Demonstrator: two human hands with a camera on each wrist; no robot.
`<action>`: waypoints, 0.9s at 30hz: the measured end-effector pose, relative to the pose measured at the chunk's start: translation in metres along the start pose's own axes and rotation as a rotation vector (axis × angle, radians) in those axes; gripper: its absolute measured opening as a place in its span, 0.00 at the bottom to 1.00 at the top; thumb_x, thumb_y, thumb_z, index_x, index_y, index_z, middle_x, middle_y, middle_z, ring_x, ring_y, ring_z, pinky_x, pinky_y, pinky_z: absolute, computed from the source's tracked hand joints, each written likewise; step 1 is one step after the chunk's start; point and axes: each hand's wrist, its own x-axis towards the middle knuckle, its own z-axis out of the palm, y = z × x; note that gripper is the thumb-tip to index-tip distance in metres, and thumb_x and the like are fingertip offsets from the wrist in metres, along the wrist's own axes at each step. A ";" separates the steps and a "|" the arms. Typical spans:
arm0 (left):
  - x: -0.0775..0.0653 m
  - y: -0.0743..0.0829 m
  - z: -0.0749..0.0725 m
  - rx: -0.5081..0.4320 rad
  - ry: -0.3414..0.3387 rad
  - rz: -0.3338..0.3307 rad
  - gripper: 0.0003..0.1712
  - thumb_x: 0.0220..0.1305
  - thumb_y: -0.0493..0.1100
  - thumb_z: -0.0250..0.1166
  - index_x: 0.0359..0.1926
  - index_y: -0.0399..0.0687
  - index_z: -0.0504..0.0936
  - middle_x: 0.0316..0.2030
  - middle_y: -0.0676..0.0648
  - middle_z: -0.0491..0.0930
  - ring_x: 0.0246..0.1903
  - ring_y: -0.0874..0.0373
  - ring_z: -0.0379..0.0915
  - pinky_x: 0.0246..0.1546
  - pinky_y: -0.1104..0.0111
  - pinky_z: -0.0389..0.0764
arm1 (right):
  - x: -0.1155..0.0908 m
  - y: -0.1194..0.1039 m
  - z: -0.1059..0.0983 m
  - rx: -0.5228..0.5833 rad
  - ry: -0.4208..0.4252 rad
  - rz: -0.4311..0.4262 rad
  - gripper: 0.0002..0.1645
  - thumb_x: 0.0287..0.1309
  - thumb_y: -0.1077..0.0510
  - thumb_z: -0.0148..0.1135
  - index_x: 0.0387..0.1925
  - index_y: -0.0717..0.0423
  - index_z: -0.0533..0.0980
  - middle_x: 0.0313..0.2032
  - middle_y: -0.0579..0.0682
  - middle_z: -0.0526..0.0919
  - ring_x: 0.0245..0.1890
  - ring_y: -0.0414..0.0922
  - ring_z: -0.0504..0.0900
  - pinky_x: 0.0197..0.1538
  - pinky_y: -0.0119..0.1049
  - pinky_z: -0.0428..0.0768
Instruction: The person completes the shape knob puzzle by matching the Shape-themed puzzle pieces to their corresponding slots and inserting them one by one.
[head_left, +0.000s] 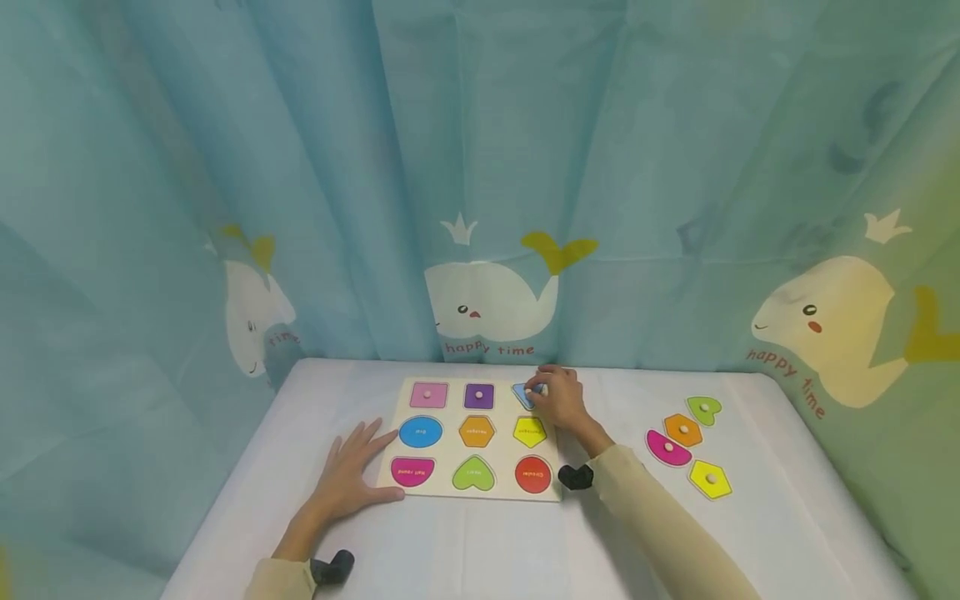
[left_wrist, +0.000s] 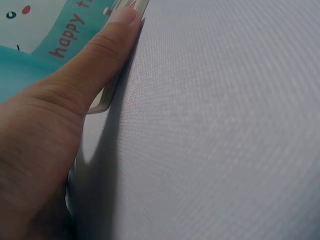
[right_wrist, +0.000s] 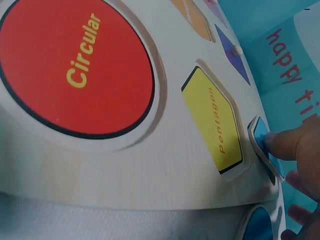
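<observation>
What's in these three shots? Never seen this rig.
No machine: these are a person's bare left hand and right hand. The wide picture is taken from the head, looking forward and down; the close ones come from the left and right wrists. On the white table lies a puzzle board with coloured shapes; to its right are loose heart, hexagon, half-round and pentagon pieces. The left hand touches the board's near left corner; the right holds a blue piece at the board's far right corner.
</observation>
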 end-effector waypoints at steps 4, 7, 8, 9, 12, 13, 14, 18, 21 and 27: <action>0.001 0.000 -0.001 -0.001 0.006 0.014 0.56 0.45 0.68 0.77 0.74 0.52 0.71 0.77 0.36 0.60 0.76 0.31 0.45 0.71 0.29 0.39 | 0.002 0.002 0.000 0.007 -0.005 -0.006 0.07 0.64 0.57 0.70 0.42 0.53 0.89 0.66 0.61 0.76 0.70 0.68 0.63 0.70 0.70 0.59; 0.001 0.001 -0.002 -0.003 0.010 0.019 0.56 0.45 0.68 0.78 0.74 0.51 0.72 0.76 0.36 0.60 0.76 0.30 0.45 0.71 0.29 0.38 | 0.002 0.002 0.001 0.030 -0.014 0.002 0.08 0.64 0.57 0.70 0.42 0.53 0.89 0.66 0.61 0.76 0.70 0.68 0.63 0.71 0.70 0.57; 0.001 0.001 -0.002 -0.002 0.010 0.019 0.56 0.45 0.68 0.78 0.74 0.51 0.72 0.76 0.36 0.60 0.76 0.31 0.45 0.71 0.29 0.38 | 0.001 0.002 0.002 0.037 -0.015 0.006 0.08 0.64 0.57 0.70 0.42 0.53 0.89 0.66 0.61 0.76 0.70 0.68 0.63 0.71 0.70 0.57; 0.001 0.001 -0.002 0.000 0.010 0.018 0.56 0.45 0.68 0.78 0.74 0.51 0.72 0.76 0.36 0.59 0.76 0.31 0.45 0.71 0.29 0.38 | 0.001 0.003 0.002 0.043 -0.015 0.009 0.08 0.64 0.57 0.70 0.42 0.53 0.89 0.66 0.61 0.76 0.70 0.68 0.63 0.71 0.70 0.57; 0.000 0.002 -0.002 0.002 0.006 0.015 0.56 0.45 0.68 0.78 0.74 0.51 0.72 0.77 0.36 0.59 0.76 0.31 0.45 0.71 0.30 0.38 | -0.001 0.003 0.002 0.051 -0.011 0.019 0.08 0.63 0.57 0.70 0.42 0.54 0.89 0.66 0.61 0.76 0.70 0.68 0.64 0.71 0.69 0.57; 0.000 0.002 -0.002 0.003 0.003 0.013 0.56 0.46 0.68 0.78 0.74 0.51 0.71 0.77 0.36 0.59 0.76 0.31 0.45 0.71 0.30 0.38 | -0.002 0.004 0.002 0.054 -0.008 0.022 0.08 0.63 0.57 0.70 0.42 0.54 0.89 0.66 0.61 0.76 0.70 0.68 0.64 0.71 0.68 0.58; 0.000 0.003 -0.002 0.002 0.001 0.009 0.56 0.46 0.68 0.78 0.74 0.51 0.71 0.77 0.36 0.59 0.76 0.31 0.45 0.71 0.30 0.38 | -0.002 0.004 0.002 0.056 -0.004 0.022 0.08 0.63 0.57 0.70 0.42 0.54 0.89 0.66 0.61 0.76 0.70 0.67 0.64 0.71 0.68 0.58; 0.000 0.005 -0.002 -0.009 -0.004 -0.001 0.56 0.46 0.67 0.78 0.74 0.50 0.71 0.77 0.35 0.59 0.77 0.31 0.44 0.71 0.30 0.37 | -0.002 0.005 0.003 0.074 0.006 0.029 0.09 0.63 0.56 0.71 0.43 0.54 0.89 0.65 0.60 0.77 0.69 0.66 0.65 0.71 0.67 0.59; 0.000 0.005 -0.002 -0.009 -0.010 -0.007 0.57 0.46 0.67 0.78 0.74 0.49 0.71 0.77 0.35 0.58 0.77 0.31 0.44 0.72 0.30 0.37 | -0.001 0.006 0.003 0.074 0.006 0.037 0.09 0.63 0.56 0.71 0.42 0.53 0.89 0.65 0.60 0.77 0.69 0.65 0.64 0.71 0.66 0.59; 0.000 0.004 -0.003 0.003 -0.034 -0.027 0.57 0.46 0.68 0.77 0.75 0.51 0.70 0.77 0.36 0.57 0.77 0.31 0.42 0.72 0.31 0.36 | -0.002 0.008 0.005 0.062 0.004 0.039 0.09 0.62 0.56 0.71 0.42 0.53 0.89 0.65 0.60 0.77 0.69 0.65 0.65 0.71 0.67 0.59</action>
